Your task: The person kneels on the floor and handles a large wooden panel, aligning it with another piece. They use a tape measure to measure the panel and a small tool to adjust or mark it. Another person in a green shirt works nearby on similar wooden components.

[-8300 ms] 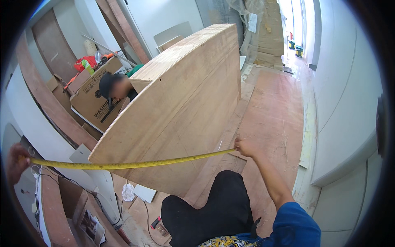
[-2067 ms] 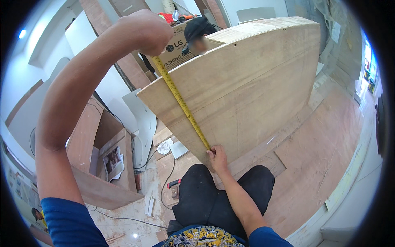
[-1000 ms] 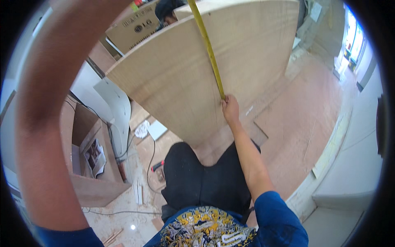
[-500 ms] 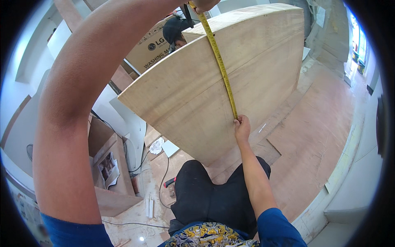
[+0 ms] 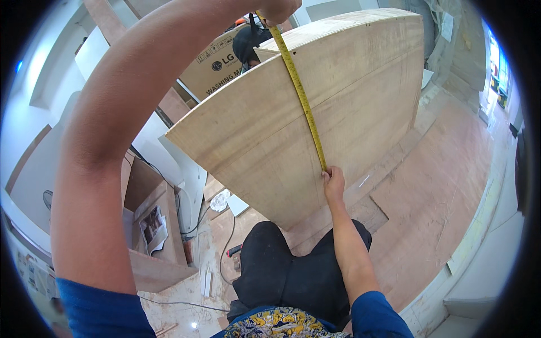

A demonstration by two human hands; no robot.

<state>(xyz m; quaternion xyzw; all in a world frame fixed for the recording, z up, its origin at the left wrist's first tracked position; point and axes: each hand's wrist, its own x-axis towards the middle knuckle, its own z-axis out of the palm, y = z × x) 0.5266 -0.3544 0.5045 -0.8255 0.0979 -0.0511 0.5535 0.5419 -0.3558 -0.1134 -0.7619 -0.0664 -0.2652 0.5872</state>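
A yellow tape measure (image 5: 302, 100) is stretched down the face of a large plywood panel (image 5: 242, 135) that forms the side of a wooden box. My left hand (image 5: 280, 10), raised at the top edge of the picture, is closed round the tape's upper end; part of that hand is cut off. Lower on the panel, my right hand (image 5: 335, 183) pinches the bottom end of the tape between thumb and fingers. Between the two hands the blade runs slightly bowed, passing over the panel's upper edge near a small dark hole.
Behind the panel, a person in a dark cap (image 5: 247, 45) bends beside a cardboard carton (image 5: 217, 65). To the left stands an open wooden box (image 5: 163, 265) with papers. A red-handled tool (image 5: 233, 251) and cable lie near my knee. Brown sheets (image 5: 439, 186) cover the floor at right.
The whole view has shifted slightly, so the panel and carton sit a little lower and further right. Both hands keep their grip on the tape, which stays along the panel.
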